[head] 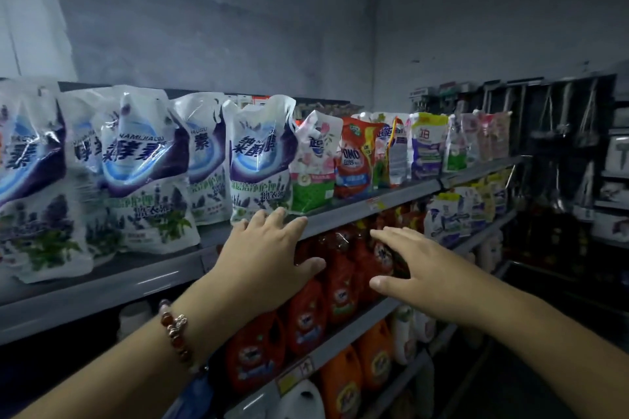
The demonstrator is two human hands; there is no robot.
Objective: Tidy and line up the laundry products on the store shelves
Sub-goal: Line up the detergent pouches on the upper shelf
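Grey metal shelf (357, 211) carries glossy crinkled pouches (258, 160); both hands' fingers (272, 219) seem released, spread flat.

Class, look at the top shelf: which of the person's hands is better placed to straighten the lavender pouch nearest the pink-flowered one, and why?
Probably the left hand: its open fingers already lie at the base of that lavender pouch. The right hand, also open, is lower, in front of the red bottles.

Left hand (269, 248), right hand (413, 269) spread before detergent pouches (258, 160).

Grey top shelf (367, 211), upright detergent pouches (258, 156) in a row
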